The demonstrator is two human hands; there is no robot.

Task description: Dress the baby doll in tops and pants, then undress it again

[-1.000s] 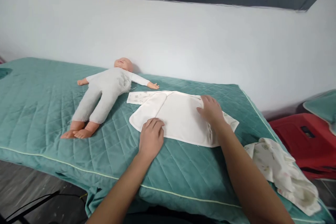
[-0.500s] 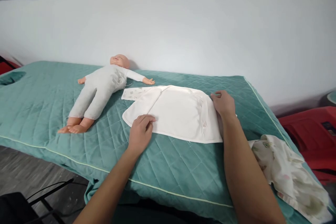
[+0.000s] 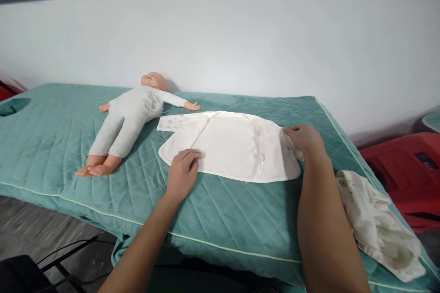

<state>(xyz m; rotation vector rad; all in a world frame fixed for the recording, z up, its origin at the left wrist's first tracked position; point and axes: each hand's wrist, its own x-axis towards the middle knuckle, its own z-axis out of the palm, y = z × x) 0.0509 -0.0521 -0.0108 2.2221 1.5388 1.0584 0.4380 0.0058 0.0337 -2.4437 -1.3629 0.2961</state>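
A white baby garment point(image 3: 231, 146) lies spread flat on the teal quilted table point(image 3: 62, 146). My left hand point(image 3: 182, 174) rests on its near left edge with the fingers curled and pressing down on the cloth. My right hand point(image 3: 304, 139) is at the garment's right end, fingers closed on the fabric there. To the left of the garment lies a baby doll point(image 3: 129, 116) in a pale grey suit, on its back, with its arm stretched toward the garment's patterned sleeve point(image 3: 172, 122).
A crumpled printed cloth point(image 3: 374, 222) hangs over the table's right near corner. A red plastic object point(image 3: 398, 165) stands beyond the right edge. A white wall runs behind the table. Dark floor and cables show at lower left.
My right hand slid from the middle of the garment out to its right end and took hold of the fabric. The left hand stayed on the near left edge.
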